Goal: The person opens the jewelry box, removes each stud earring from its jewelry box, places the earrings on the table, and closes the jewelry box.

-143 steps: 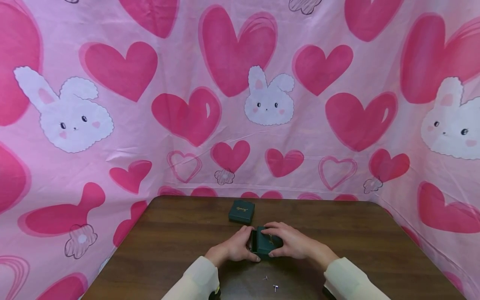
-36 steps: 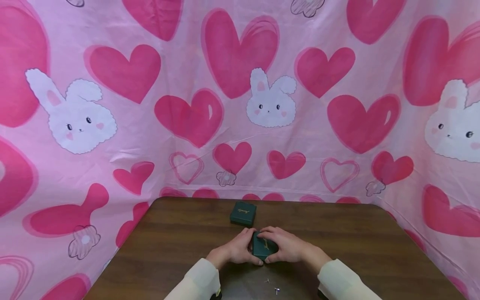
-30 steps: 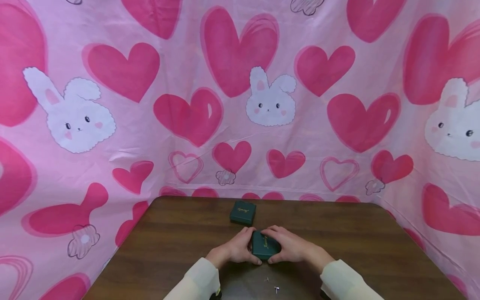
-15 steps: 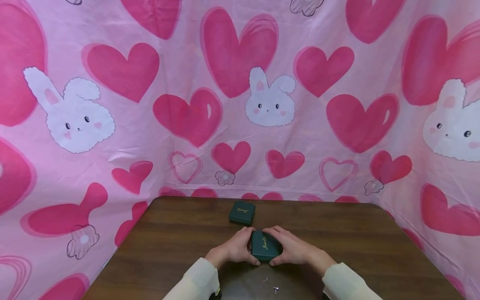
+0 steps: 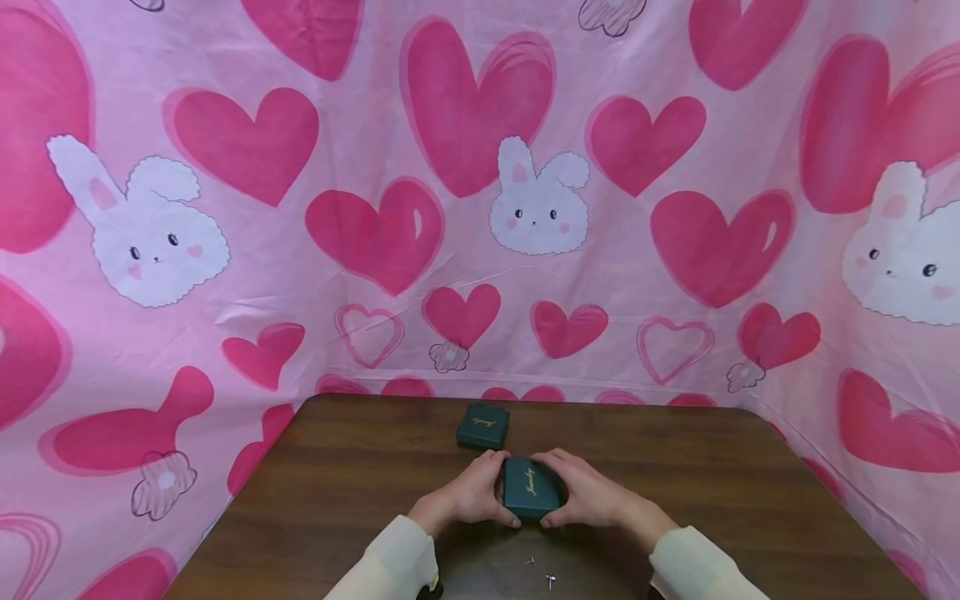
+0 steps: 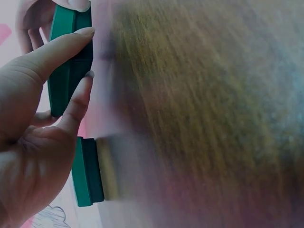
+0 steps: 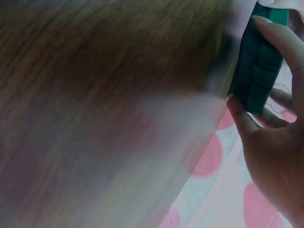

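Observation:
A dark green box (image 5: 531, 488) with gold lettering on its lid lies between both hands near the middle of the table. My left hand (image 5: 474, 493) grips its left side, thumb at the near edge and fingers at the far edge. My right hand (image 5: 588, 493) grips the right side in the same way. In the left wrist view the left hand (image 6: 42, 104) has thumb and fingers against the green box (image 6: 59, 88). The right wrist view has the right hand (image 7: 275, 142) curled round the box (image 7: 259, 71). The box's inside is hidden.
A second green box (image 5: 483, 426) with gold lettering stands behind and slightly left. Two tiny shiny metal pieces, one at the front (image 5: 551, 578) and one just behind it (image 5: 531, 561), lie on the brown wooden table (image 5: 360, 467). A pink heart-patterned cloth hangs around the table.
Several seconds ago the lid sat shifted right with a dark strip showing at the left; now that strip is covered. Over the last second, the box has turned slightly and the right fingers cover less lid.

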{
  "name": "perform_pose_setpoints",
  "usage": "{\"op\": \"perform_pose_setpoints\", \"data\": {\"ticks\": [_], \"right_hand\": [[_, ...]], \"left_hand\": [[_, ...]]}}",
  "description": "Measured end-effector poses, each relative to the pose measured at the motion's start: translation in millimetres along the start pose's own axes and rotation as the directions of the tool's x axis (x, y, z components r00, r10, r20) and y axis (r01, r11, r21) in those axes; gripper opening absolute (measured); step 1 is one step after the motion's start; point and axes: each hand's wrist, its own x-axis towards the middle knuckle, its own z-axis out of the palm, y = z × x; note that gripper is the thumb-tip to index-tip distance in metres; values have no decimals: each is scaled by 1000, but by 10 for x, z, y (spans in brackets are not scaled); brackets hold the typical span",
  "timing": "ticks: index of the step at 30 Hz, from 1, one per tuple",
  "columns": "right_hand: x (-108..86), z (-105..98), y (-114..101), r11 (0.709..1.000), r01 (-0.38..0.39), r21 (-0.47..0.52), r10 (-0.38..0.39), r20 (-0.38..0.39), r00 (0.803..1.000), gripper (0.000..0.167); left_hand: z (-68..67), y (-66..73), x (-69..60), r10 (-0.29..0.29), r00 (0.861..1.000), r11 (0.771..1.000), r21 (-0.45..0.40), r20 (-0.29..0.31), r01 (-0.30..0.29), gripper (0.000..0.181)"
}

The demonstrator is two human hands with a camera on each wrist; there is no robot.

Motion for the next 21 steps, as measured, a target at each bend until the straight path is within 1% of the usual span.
{"op": "perform_pose_setpoints", "data": {"ticks": [5, 8, 9, 12, 15, 16, 21], "right_hand": [[2, -11, 9, 1000, 7, -1, -7, -6, 1000, 86], [3, -23, 6, 1000, 15, 9, -15, -9, 1000, 85], [4, -28, 5, 1000, 17, 11, -17, -9, 1000, 85], [2, -42, 5, 1000, 19, 17, -19, -11, 1000, 85], [-8, -62, 5, 1000, 18, 21, -18, -17, 1000, 85], [-12, -70, 6, 1000, 20, 19, -20, -22, 1000, 85], [-19, -126, 15, 1000, 27, 12, -26, -37, 999, 85]], "left_hand": [[-11, 18, -13, 4, 1000, 1000, -24, 3, -4, 98], [-22, 10, -16, 29, 1000, 999, -36, 5, -28, 98], [19, -75, 21, 61, 998, 998, -21, -4, -61, 100], [13, -85, 15, 80, 997, 996, -27, -6, -80, 101], [16, -77, 4, 71, 997, 997, -34, -15, -71, 103], [-26, 9, -35, 41, 999, 998, -57, -8, -42, 101], [-14, 27, -37, 29, 999, 996, -88, -26, -32, 100]]}}
